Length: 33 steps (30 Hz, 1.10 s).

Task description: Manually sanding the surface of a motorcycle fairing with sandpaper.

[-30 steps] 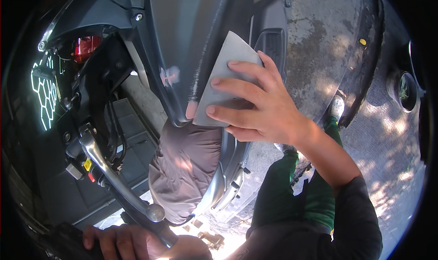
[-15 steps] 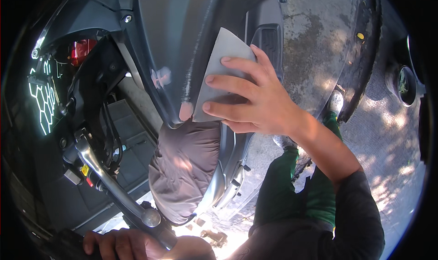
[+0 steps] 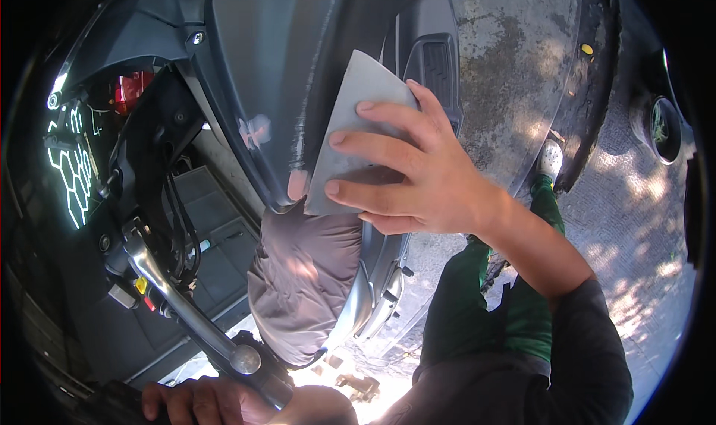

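Harsh sun w/ dappled shade, bottom glare, dark fisheye-bent edges.

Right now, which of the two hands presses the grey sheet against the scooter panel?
The right hand presses the grey abrasive sheet flat on the dark panel; the left hand grips the handlebar below.
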Tool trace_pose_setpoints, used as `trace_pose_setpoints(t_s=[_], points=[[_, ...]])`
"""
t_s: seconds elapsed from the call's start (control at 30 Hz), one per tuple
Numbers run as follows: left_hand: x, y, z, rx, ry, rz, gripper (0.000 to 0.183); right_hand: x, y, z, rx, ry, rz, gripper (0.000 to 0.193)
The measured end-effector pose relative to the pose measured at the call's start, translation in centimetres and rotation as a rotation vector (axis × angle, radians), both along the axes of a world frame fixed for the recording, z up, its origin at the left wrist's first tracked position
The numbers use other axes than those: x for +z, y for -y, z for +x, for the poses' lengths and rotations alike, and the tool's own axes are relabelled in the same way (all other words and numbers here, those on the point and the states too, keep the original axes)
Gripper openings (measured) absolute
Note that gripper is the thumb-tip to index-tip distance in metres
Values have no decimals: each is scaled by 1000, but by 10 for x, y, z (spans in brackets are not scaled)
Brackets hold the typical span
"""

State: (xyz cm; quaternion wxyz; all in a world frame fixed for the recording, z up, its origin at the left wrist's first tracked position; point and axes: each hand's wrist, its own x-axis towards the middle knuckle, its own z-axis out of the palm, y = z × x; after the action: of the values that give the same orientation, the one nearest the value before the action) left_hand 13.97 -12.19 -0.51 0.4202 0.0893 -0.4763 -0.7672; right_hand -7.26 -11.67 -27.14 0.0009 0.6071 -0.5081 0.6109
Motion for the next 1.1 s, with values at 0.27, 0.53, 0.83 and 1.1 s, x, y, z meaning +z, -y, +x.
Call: trace_pose_setpoints(t_s=[0.27,0.53,0.83,1.1], points=[[2,1,2,-23,11,-2,42,11,6,6,8,5,-8,52],[1,4,3,-67,-13,49,41,-12,9,0,-30,-44,1,59],[0,8,4,-93,-38,38,40,-13,8,-4,-28,-62,-9,52],[1,7,5,-94,-34,51,43,-1,10,-8,49,51,17,64]])
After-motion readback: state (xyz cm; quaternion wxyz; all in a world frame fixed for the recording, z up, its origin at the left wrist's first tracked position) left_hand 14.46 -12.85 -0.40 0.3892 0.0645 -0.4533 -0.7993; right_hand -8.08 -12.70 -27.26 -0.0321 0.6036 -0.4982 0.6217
